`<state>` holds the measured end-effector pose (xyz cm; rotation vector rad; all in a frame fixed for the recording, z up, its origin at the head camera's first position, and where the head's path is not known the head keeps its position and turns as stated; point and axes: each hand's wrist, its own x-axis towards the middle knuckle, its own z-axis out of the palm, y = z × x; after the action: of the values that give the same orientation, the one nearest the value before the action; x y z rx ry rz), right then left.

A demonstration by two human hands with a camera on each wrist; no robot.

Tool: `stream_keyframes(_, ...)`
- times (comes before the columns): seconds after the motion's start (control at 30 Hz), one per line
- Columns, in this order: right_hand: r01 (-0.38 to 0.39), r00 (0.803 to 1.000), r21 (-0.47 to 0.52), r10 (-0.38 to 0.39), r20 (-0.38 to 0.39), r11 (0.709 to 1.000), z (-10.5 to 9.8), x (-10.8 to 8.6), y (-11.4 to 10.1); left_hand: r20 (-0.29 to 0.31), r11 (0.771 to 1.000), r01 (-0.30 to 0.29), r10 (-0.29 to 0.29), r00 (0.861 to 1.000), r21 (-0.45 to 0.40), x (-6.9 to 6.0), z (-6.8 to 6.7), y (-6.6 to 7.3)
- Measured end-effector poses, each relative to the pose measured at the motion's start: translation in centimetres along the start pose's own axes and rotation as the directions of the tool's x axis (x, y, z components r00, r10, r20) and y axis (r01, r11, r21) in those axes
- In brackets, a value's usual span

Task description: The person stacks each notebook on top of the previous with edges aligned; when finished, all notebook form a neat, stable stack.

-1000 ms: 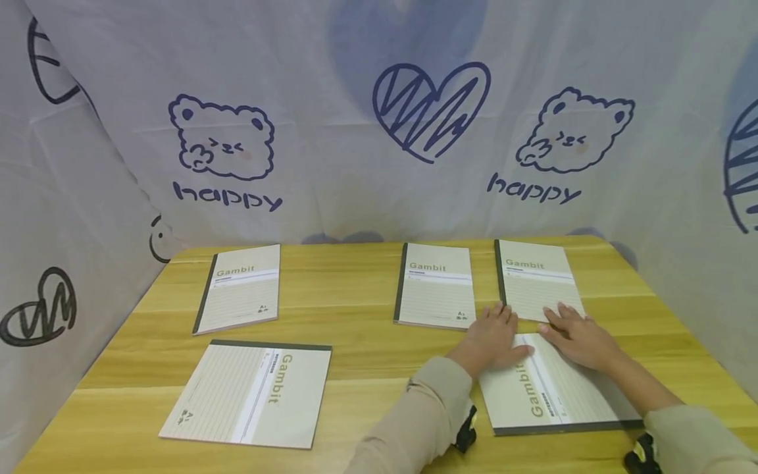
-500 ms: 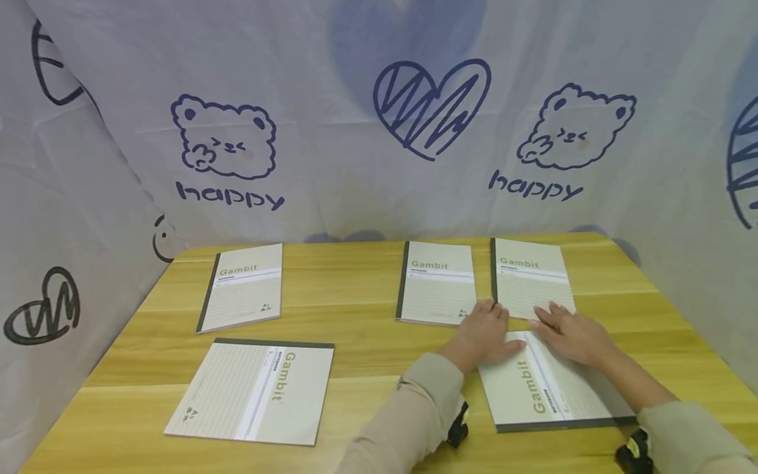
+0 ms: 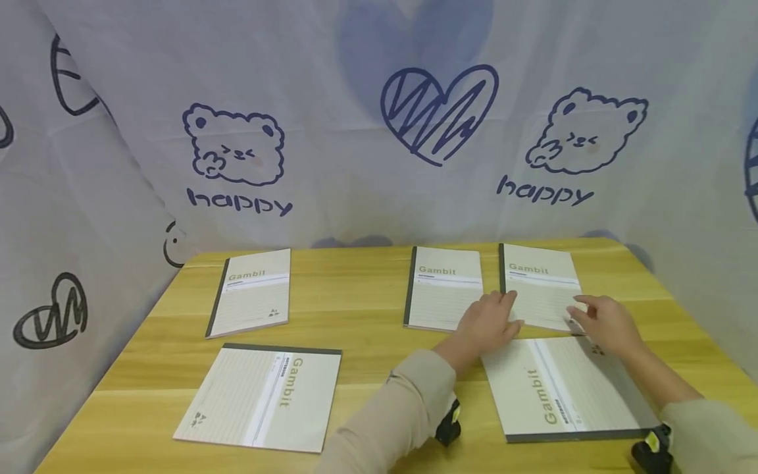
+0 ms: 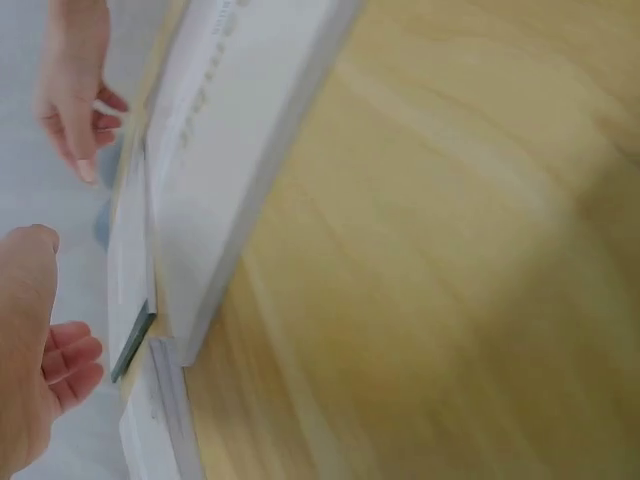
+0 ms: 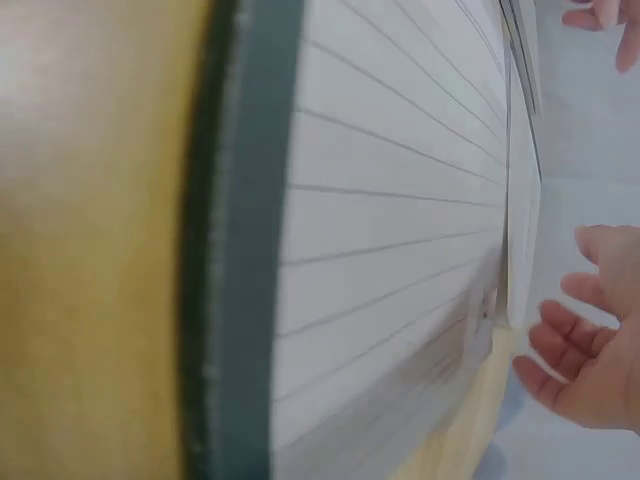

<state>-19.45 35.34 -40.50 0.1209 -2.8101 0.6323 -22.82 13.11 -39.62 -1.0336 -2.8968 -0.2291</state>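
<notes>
My left hand (image 3: 487, 322) hovers with relaxed fingers between the back middle notebook (image 3: 444, 289) and the back right notebook (image 3: 539, 280), holding nothing. My right hand (image 3: 610, 322), its fingers loosely bent, is at the near right corner of that back right notebook and also holds nothing. Under and between the hands lies the front right notebook (image 3: 568, 382), turned sideways, dark spine toward me. In the left wrist view the left hand (image 4: 30, 350) appears apart from the notebooks. The right wrist view has the right hand (image 5: 590, 340) beyond a lined cover (image 5: 390, 220).
Two more cream Gambit notebooks lie on the left of the wooden table (image 3: 367, 395): a back left notebook (image 3: 251, 293) and a sideways front left notebook (image 3: 257, 395). A printed cloth (image 3: 343, 131) hangs behind the table.
The back right notebook has shifted slightly left. Both hands have come away from the notebooks and spread apart, the right one moving right. The head view has tilted a little.
</notes>
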Motion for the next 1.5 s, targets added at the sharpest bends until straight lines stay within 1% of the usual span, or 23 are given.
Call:
stream_keyframes(0.07,-0.016,0.999,-0.02,0.017,0.046,1.0,-0.2,0.2,0.3,0.008,0.997,0.032,-0.032,0.999,-0.066,0.2,-0.4,0.0)
stream_keyframes(0.1,-0.033,0.996,-0.026,0.035,0.083,0.999,-0.2,0.4,0.4,0.021,0.993,0.053,-0.052,0.998,-0.101,0.3,-0.5,0.0)
stream_keyframes(0.17,-0.072,0.982,-0.053,0.08,0.169,0.996,-0.2,0.6,0.7,0.043,0.98,0.093,-0.087,0.995,-0.175,0.6,-0.5,0.1)
stream_keyframes(0.23,-0.095,0.966,-0.098,0.116,0.233,0.991,-0.1,0.7,0.9,0.063,0.96,0.132,-0.12,0.991,-0.246,0.9,-0.1,0.2)
stream_keyframes(0.3,-0.102,0.951,-0.131,0.135,0.277,0.986,0.0,0.8,1.2,0.07,0.945,0.161,-0.147,0.987,-0.283,1.2,0.2,0.5)
stream_keyframes(0.4,-0.09,0.947,-0.146,0.13,0.293,0.985,0.1,0.6,1.5,0.061,0.941,0.182,-0.172,0.983,-0.287,1.6,0.7,1.2)
stream_keyframes(0.47,-0.087,0.945,-0.133,0.124,0.303,0.987,0.1,0.6,1.6,0.058,0.946,0.202,-0.193,0.979,-0.254,1.8,0.9,1.7)
stream_keyframes(0.53,-0.074,0.944,-0.124,0.11,0.31,0.989,0.2,0.7,1.7,0.068,0.942,0.241,-0.231,0.97,-0.232,2.0,0.9,2.1)
stream_keyframes(0.67,-0.046,0.942,-0.142,0.09,0.324,0.989,0.3,1.0,1.7,0.106,0.918,0.347,-0.332,0.937,-0.192,2.4,0.9,3.0)
stream_keyframes(0.73,-0.025,0.945,-0.157,0.075,0.32,0.987,0.3,1.0,1.8,0.119,0.909,0.384,-0.368,0.922,-0.163,2.5,1.0,3.5)
stream_keyframes(0.8,-0.009,0.944,-0.174,0.066,0.323,0.985,0.3,1.0,1.9,0.13,0.903,0.41,-0.395,0.91,-0.125,2.6,1.2,3.9)
stream_keyframes(0.87,0.006,0.944,-0.184,0.055,0.326,0.983,0.4,0.9,1.9,0.128,0.903,0.42,-0.408,0.904,-0.086,2.6,1.4,4.1)
stream_keyframes(0.93,0.014,0.943,-0.186,0.049,0.328,0.982,0.5,0.8,2.0,0.12,0.906,0.422,-0.414,0.902,-0.044,2.6,1.6,4.3)
stream_keyframes(1.07,0.014,0.947,-0.188,0.048,0.318,0.982,0.6,0.7,2.1,0.1,0.918,0.394,-0.396,0.913,0.035,2.8,1.9,4.5)
stream_keyframes(1.13,0.006,0.949,-0.195,0.055,0.31,0.981,0.6,0.6,2.2,0.108,0.92,0.384,-0.39,0.914,0.073,3.0,2.0,4.6)
stream_keyframes(1.2,0.002,0.951,-0.203,0.061,0.303,0.979,0.6,0.5,2.2,0.118,0.918,0.378,-0.391,0.913,0.12,3.2,2.2,4.7)
stream_keyframes(1.33,0.01,0.957,-0.199,0.048,0.286,0.98,0.8,0.5,2.2,0.139,0.902,0.387,-0.415,0.899,0.191,3.8,2.6,4.9)
stream_keyframes(1.5,0.009,0.96,-0.18,0.042,0.278,0.984,1.1,0.5,2.3,0.184,0.876,0.392,-0.45,0.874,0.28,4.5,2.6,5.5)
